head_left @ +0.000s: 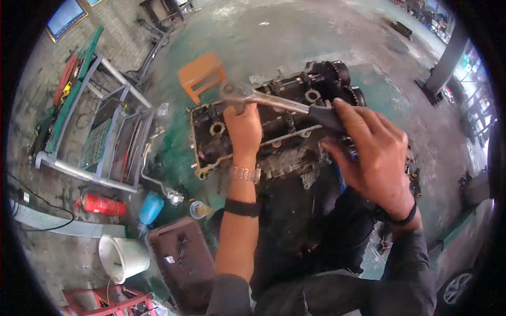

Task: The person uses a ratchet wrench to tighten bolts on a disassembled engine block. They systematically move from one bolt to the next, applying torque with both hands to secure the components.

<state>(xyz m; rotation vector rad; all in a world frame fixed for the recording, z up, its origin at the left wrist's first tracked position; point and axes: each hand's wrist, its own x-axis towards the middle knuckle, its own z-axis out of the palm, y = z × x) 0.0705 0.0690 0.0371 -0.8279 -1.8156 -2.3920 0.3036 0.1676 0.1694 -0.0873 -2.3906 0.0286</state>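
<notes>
A ratchet wrench (282,102) with a steel shank and a black grip lies level above an engine cylinder head (211,152). Just below the wrench's round head, my left hand (244,129) is closed; whatever shaft or socket is inside the fist is hidden. My right hand (377,150) has the black grip between its fingers and thumb, and the grip's end disappears behind the fingers. The cylinder head is oily and dark, with a pale gasket edge, round openings and toothed sprockets (340,73) at its far right end.
An orange stool (202,73) stands beyond the engine part. To the left are a metal-framed cart (87,167), a red fire extinguisher (104,205), a blue container (152,207), a clear cup (198,209), a white bucket (113,260) and a brown tray (184,279). A post (445,68) rises at right.
</notes>
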